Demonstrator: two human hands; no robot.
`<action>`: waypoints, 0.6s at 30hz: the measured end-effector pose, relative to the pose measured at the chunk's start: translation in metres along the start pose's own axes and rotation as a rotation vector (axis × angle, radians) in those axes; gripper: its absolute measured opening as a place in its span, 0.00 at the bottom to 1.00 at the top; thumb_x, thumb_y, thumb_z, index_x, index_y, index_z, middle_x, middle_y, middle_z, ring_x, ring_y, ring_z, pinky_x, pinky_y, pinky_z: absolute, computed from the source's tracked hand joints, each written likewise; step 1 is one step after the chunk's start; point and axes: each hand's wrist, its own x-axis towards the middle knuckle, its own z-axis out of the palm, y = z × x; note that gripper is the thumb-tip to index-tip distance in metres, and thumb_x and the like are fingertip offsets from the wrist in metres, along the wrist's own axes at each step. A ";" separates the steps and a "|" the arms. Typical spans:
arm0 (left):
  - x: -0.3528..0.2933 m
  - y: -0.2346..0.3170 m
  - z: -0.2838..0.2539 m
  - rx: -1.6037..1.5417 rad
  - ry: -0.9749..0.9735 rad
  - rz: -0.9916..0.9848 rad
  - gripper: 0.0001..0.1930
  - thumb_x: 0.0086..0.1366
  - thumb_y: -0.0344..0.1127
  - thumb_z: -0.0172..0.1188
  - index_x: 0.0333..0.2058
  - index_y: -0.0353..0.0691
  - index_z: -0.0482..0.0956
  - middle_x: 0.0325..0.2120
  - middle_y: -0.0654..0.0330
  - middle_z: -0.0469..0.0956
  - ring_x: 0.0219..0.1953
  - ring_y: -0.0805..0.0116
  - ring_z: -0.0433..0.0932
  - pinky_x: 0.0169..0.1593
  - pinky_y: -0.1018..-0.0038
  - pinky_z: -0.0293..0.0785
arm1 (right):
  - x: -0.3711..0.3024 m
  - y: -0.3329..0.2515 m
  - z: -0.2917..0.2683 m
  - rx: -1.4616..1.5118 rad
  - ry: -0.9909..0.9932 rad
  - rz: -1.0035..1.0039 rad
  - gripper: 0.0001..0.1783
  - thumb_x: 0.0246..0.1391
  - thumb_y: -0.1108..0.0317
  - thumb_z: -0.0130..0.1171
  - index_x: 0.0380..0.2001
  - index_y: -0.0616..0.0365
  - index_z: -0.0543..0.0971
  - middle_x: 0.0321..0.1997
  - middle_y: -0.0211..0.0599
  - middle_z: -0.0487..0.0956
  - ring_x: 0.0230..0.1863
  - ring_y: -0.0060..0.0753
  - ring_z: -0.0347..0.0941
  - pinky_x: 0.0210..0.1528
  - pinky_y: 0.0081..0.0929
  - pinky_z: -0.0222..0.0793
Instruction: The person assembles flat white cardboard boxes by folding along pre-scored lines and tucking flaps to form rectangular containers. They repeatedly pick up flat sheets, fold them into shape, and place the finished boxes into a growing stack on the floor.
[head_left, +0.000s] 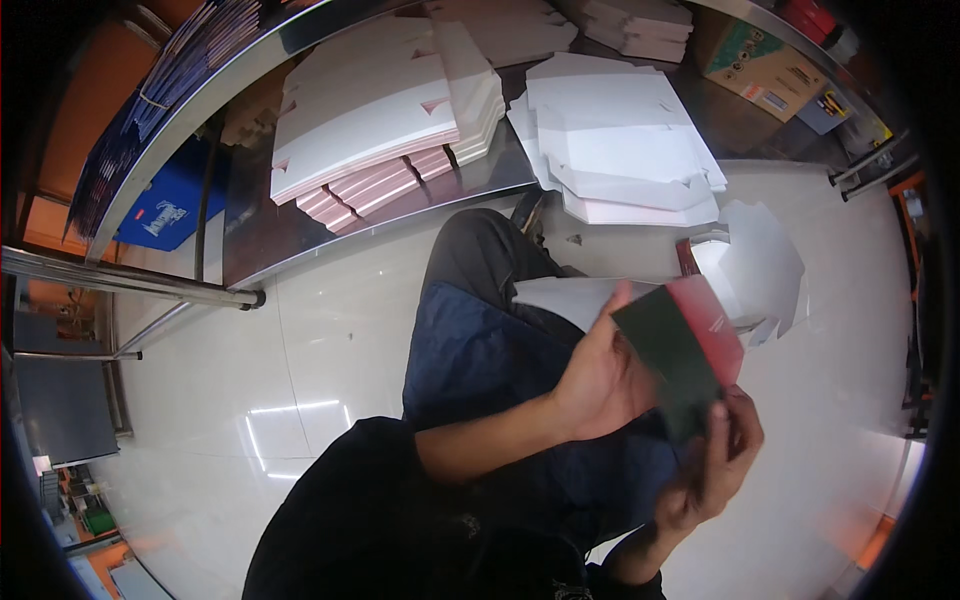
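Note:
Above my lap I hold a small folding carton (668, 345) with a dark green face and a red face, somewhat blurred by motion. My left hand (608, 378) grips its left side, fingers partly hidden behind it. Around the lower right corner of the carton, my right hand (718, 458) is closed. A flat white sheet of card (570, 298) lies across my leg behind the left hand. To the right of the carton, a curled white card piece (755, 265) rests on the floor beside a dark red piece (686, 257).
Stacked white-and-pink card blanks (365, 120) lie on a low metal shelf (500, 190) ahead. Right of them sits a looser pile of white blanks (625, 140). A brown cardboard box (760, 70) stands at the far right. Metal table legs (150, 285) and a blue box (165, 205) are at left.

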 end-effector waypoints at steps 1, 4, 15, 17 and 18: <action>0.000 0.002 0.001 -0.038 -0.047 0.014 0.35 0.69 0.67 0.32 0.60 0.47 0.66 0.57 0.62 0.70 0.59 0.66 0.67 0.61 0.63 0.61 | 0.001 -0.001 -0.003 -0.044 -0.104 -0.006 0.22 0.53 0.69 0.56 0.53 0.57 0.77 0.55 0.54 0.69 0.57 0.59 0.66 0.54 0.50 0.68; -0.001 0.004 -0.003 -0.092 -0.104 0.052 0.33 0.70 0.65 0.33 0.58 0.46 0.67 0.56 0.62 0.70 0.58 0.65 0.68 0.60 0.64 0.62 | -0.004 0.003 0.002 -0.158 -0.207 0.015 0.25 0.47 0.70 0.63 0.51 0.54 0.77 0.55 0.52 0.67 0.58 0.60 0.63 0.57 0.54 0.62; 0.013 -0.015 -0.008 0.567 0.080 0.273 0.13 0.68 0.34 0.58 0.48 0.34 0.75 0.38 0.64 0.78 0.39 0.80 0.76 0.41 0.79 0.76 | -0.022 0.037 -0.002 -0.027 -0.115 -0.191 0.40 0.38 0.72 0.72 0.58 0.46 0.68 0.58 0.56 0.69 0.61 0.63 0.61 0.56 0.55 0.63; 0.012 -0.022 -0.010 0.408 0.077 0.213 0.13 0.68 0.32 0.57 0.49 0.35 0.76 0.39 0.64 0.79 0.38 0.80 0.76 0.40 0.79 0.76 | -0.019 0.035 0.000 -0.132 -0.148 -0.217 0.41 0.40 0.72 0.71 0.60 0.45 0.67 0.63 0.58 0.64 0.61 0.65 0.62 0.58 0.55 0.63; 0.011 -0.022 -0.011 0.348 0.085 0.184 0.13 0.68 0.32 0.57 0.49 0.35 0.76 0.39 0.64 0.79 0.38 0.80 0.76 0.40 0.80 0.76 | -0.017 0.034 0.003 -0.190 -0.167 -0.230 0.42 0.40 0.72 0.71 0.61 0.46 0.66 0.65 0.58 0.62 0.62 0.65 0.62 0.58 0.55 0.62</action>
